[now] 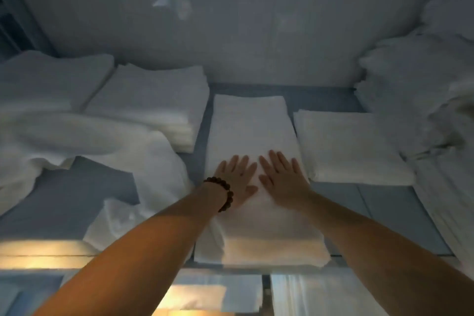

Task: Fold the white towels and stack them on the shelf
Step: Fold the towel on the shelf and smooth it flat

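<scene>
Left hand (pixel 237 179), the one with the bead bracelet (pixel 226 193), and right hand (pixel 284 179) are both flat, fingers straight, gripping nothing, pressing side by side on the folded towel (pixel 251 123) mid-frame on the shelf (pixel 384 202). It's pretty crowded around it: neat stack (pixel 154 102) upper left, crumpled towel (pixel 89 141) sprawled at left, second folded towel (pixel 346 143) just right, messy pile (pixel 423 79) far right.
</scene>
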### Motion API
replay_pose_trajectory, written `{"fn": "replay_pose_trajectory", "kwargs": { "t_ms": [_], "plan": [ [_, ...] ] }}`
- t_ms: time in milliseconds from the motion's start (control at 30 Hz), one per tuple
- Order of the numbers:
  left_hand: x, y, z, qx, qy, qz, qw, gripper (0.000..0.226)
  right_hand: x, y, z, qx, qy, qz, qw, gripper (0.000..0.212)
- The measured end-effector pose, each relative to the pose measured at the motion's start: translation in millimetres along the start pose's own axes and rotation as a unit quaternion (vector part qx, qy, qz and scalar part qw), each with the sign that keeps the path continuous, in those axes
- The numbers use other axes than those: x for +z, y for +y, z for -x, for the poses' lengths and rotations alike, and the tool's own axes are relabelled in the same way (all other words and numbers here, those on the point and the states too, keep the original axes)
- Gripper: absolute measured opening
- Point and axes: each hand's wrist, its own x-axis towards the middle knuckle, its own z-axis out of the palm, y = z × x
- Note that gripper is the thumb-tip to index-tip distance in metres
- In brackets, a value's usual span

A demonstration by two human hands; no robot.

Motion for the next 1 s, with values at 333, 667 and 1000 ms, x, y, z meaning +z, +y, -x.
{"fn": "replay_pose_trajectory", "kwargs": {
  "t_ms": [333,667,1000],
  "plan": [
    [-8,25,142,-0.074,0.119,0.38,0.915,0.037,-12,-12,135,-0.003,-0.082,-0.03,0.996,0.059],
    [6,28,154,-0.205,0.165,0.55,0.793,0.036,-3,-10,166,-0.019,-0.061,0.015,0.998,0.103],
    [11,28,144,-0.133,0.14,0.561,0.805,0.055,3,-9,178,-0.029,0.059,-0.039,0.997,0.061]
  ]
}}
